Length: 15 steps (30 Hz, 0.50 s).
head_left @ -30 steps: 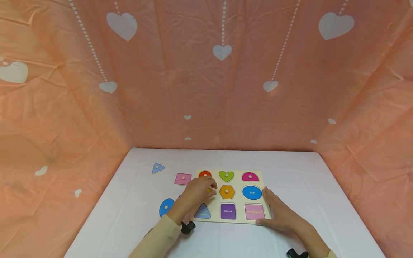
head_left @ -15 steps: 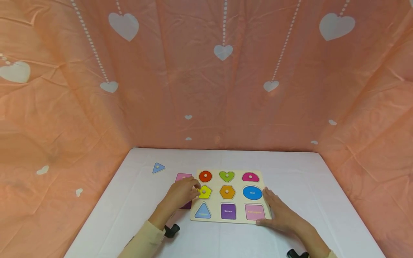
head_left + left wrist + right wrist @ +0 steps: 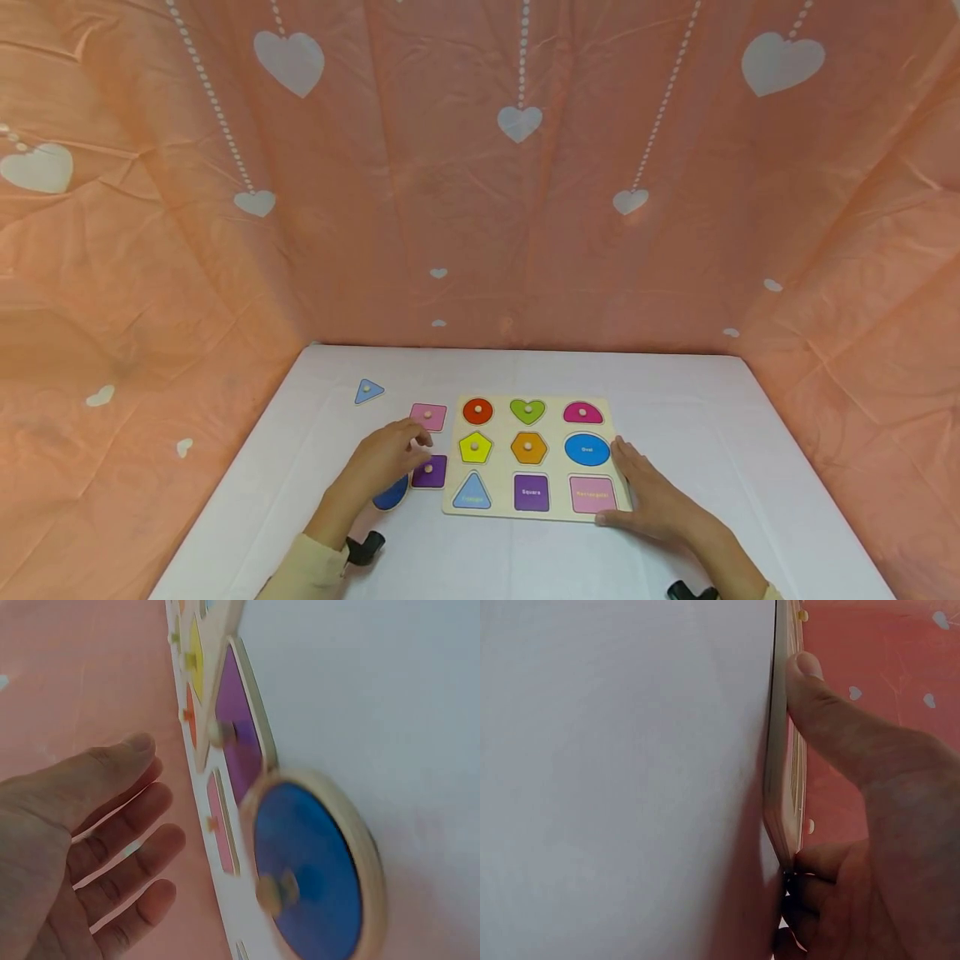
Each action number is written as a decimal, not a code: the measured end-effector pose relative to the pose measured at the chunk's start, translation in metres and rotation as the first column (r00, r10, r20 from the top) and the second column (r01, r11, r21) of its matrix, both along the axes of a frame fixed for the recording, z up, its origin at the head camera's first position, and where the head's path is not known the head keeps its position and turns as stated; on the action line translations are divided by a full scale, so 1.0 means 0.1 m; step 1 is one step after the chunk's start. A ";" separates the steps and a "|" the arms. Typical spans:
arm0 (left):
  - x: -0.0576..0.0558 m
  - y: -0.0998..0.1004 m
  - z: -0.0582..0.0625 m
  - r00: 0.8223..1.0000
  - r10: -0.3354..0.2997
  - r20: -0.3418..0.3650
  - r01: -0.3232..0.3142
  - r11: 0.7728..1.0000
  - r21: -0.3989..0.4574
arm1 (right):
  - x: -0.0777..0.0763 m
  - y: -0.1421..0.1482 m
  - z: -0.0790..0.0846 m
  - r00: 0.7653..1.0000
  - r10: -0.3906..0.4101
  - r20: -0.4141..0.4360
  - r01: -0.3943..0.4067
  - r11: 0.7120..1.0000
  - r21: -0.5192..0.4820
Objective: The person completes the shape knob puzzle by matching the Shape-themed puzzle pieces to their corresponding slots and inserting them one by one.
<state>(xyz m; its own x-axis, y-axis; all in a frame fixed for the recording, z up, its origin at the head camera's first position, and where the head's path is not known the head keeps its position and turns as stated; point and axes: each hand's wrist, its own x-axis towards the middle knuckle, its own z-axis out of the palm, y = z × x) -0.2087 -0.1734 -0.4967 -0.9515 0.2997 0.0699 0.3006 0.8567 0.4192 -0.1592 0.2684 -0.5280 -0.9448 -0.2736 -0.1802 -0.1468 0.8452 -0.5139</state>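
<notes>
Purple covers the square piece [image 3: 431, 480], which lies flat near the bottom middle of the head view, just beside the left edge of the pale board [image 3: 501, 505]. I can see its round knob [image 3: 222, 735] sticking up. The left hand [image 3: 382, 458] is close by, fingers loose and a bit bent, holding nothing. I'd pinch that knob with the thumb and one finger, lift straight up, and keep the piece level. The right hand [image 3: 651, 498] has its fingers mostly straight along the board's right side, thumb at the bottom edge. I'd press softly there so the board can't slide. The blue oval [image 3: 392, 495] is partly hidden by the left hand, so I'd try not to bump it. Further up are the pink rectangle [image 3: 430, 415] and, towards the left, the light blue triangle [image 3: 367, 392].
</notes>
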 end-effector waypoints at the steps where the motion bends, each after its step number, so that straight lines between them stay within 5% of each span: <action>1: 0.01 -0.03 0.00 1.000 0.004 0.001 -0.004 1.000 -0.005 | 0.00 0.00 0.00 1.000 0.000 0.000 0.000 1.000 -0.001; 8: 0.09 -0.19 0.08 0.995 0.055 0.079 -0.057 0.998 0.024 | -0.01 0.00 0.00 1.000 0.002 0.005 -0.002 1.000 0.000; 15: 0.14 -0.34 0.08 0.995 0.064 0.073 -0.065 0.998 0.020 | -0.01 0.00 0.01 1.000 0.002 0.005 -0.002 1.000 -0.008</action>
<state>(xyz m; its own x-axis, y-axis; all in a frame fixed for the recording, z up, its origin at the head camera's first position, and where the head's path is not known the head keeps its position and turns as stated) -0.1947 -0.2070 -0.4887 -0.9715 0.2368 0.0064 0.2135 0.8637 0.4566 -0.1600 0.2687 -0.5274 -0.9433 -0.2773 -0.1826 -0.1461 0.8405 -0.5217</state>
